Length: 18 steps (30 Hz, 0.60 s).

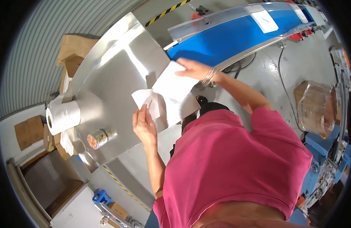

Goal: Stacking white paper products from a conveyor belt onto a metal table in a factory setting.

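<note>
Head view: white packet point(174, 81) held up over the right end of the steel table point(110, 81). Right hand point(195, 70), a bit blurred, clamped on the upper right corner; left hand point(144, 124) pinching the edge of a folded white sheet point(145, 99) just beside it, can't tell whether joined to the packet or separate. Looks light to me, probably papery or thin film, more floppy than stiff, so likely to bow or crease if squeezed mid-panel. Maybe slightly slick too, going by the smooth face. Would take hold near opposite corners, fingers flat, no hard pinching. Not likely to break, just easy to crumple. Surface-wise, smooth shiny metal with a fair bit of glare, plus a fat white roll point(66, 117) and a small printed cylinder point(96, 140) toward the left. Beyond it, a blue conveyor belt point(215, 45) carrying white packs point(265, 19). Otherwise grey floor point(272, 74), corrugated wall point(34, 49) at left, plastic-lined cardboard box point(316, 108) way over right.
</note>
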Tool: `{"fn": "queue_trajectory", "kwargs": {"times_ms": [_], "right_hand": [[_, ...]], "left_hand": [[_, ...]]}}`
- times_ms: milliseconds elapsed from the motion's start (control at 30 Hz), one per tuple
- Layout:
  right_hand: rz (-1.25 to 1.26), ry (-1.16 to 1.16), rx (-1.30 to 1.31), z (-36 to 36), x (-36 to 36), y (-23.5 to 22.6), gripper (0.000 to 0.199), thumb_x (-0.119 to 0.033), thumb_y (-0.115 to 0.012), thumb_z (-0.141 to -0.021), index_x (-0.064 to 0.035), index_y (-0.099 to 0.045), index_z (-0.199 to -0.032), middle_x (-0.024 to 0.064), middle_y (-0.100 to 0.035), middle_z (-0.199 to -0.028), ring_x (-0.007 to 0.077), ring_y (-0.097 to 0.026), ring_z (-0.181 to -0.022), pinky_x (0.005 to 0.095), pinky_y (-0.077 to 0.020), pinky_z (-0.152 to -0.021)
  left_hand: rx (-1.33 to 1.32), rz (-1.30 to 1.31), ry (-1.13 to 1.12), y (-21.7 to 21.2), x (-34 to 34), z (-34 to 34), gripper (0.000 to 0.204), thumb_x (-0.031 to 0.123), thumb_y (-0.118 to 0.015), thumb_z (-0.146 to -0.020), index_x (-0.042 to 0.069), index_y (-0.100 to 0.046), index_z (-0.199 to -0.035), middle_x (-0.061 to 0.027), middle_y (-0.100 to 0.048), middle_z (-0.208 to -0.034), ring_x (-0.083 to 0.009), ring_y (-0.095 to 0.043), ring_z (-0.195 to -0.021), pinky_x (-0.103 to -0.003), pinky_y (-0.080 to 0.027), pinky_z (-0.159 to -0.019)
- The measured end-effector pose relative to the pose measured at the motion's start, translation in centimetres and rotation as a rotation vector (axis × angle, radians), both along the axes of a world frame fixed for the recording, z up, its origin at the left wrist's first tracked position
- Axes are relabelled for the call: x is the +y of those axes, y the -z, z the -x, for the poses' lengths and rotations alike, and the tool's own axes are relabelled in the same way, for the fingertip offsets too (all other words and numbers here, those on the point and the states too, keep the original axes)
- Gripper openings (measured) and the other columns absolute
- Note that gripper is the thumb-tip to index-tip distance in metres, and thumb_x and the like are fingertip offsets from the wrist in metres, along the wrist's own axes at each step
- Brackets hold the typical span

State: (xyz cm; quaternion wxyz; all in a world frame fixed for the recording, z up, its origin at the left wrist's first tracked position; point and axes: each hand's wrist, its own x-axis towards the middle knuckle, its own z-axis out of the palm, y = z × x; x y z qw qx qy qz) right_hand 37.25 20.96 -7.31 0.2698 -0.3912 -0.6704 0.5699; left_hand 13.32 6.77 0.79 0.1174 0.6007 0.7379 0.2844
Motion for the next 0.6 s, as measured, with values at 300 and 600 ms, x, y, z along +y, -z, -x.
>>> {"fn": "queue_trajectory", "kwargs": {"times_ms": [300,600], "right_hand": [[-0.564,0.931,-0.936,-17.1,6.7,2.0,0.048,-0.040,-0.069,-0.078,-0.0081,-0.058,-0.112,0.0155,-0.064,-0.101,0.0334,-0.061,-0.094,0.0404,-0.0476,-0.082],[-0.364,-0.127,-0.181,-0.1,-0.7,-4.8,0.093,-0.021,-0.082,-0.063,-0.0126,-0.032,-0.141,0.0161,-0.029,-0.146,0.0352,-0.028,-0.134,0.0454,-0.0186,-0.112]], "left_hand": [[0.058,0.000,0.001,-0.9,2.0,0.4,0.032,0.009,-0.062,-0.084,0.002,-0.058,-0.115,-0.0207,-0.064,-0.105,-0.0381,-0.063,-0.092,-0.041,-0.050,-0.079],[0.032,0.098,0.125,-1.8,3.9,-0.5,0.021,0.007,-0.065,-0.082,0.003,-0.065,-0.103,-0.0179,-0.066,-0.098,-0.0331,-0.065,-0.087,-0.038,-0.051,-0.075]]}}
